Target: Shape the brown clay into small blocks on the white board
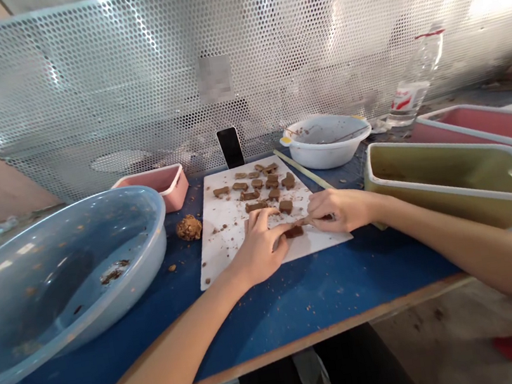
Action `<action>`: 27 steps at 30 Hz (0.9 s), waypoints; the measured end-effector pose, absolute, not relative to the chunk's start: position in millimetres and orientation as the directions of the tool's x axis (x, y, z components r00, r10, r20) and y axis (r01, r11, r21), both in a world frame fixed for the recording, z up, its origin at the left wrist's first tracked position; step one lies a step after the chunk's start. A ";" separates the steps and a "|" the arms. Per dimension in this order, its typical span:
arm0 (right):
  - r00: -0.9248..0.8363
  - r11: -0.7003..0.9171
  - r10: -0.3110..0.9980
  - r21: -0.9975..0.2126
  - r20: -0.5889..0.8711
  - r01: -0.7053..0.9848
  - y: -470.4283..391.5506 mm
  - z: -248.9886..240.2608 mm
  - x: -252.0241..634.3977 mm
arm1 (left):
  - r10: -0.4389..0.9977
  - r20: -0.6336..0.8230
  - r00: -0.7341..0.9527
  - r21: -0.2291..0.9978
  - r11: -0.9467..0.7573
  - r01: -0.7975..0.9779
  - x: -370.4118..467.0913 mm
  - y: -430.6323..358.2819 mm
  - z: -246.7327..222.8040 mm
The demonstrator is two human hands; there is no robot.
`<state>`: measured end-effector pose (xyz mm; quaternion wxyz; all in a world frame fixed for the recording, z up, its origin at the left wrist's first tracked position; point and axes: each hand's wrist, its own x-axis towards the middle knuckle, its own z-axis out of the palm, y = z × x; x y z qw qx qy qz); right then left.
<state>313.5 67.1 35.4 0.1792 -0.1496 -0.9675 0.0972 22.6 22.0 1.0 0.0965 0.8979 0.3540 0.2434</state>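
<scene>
On the white board (230,247), my left hand (262,249) has its fingers bent around a small brown clay-like piece (295,232), steadying it from the left. A thin, brownish stick-like tool (305,219) is pinched in my right hand (338,208); its tip lies over the same piece. The fingers partly hide both tool and piece. Just beyond my hands sit several shaped brown pieces, one of them a squarish block (286,207). Crumbs are scattered over the board. Left of the board lies a rough brown lump (189,228).
A large blue basin (156,232) stands left, with a pink bin (179,190) behind it. A phone (231,147) leans against the perforated metal screen (149,92). A pale strip (303,169), white basin (327,154), olive bin (432,181), red bin (492,131) and bottle (414,88) are right.
</scene>
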 end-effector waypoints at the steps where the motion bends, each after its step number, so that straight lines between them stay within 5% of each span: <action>1: -0.888 0.934 0.329 -0.250 0.321 0.255 67.1 36.3 313.6 | 0.684 0.367 0.630 0.346 -0.729 0.590 22.6 22.1 0.8; 10: -0.893 0.920 0.339 -0.305 0.297 0.248 67.0 36.7 314.9 | 0.687 0.356 0.633 0.353 -0.726 0.590 22.8 22.5 1.2; 27: -0.876 0.931 0.347 -0.233 0.335 0.279 65.9 39.3 316.2 | 0.683 0.384 0.622 0.353 -0.731 0.584 23.0 23.0 0.3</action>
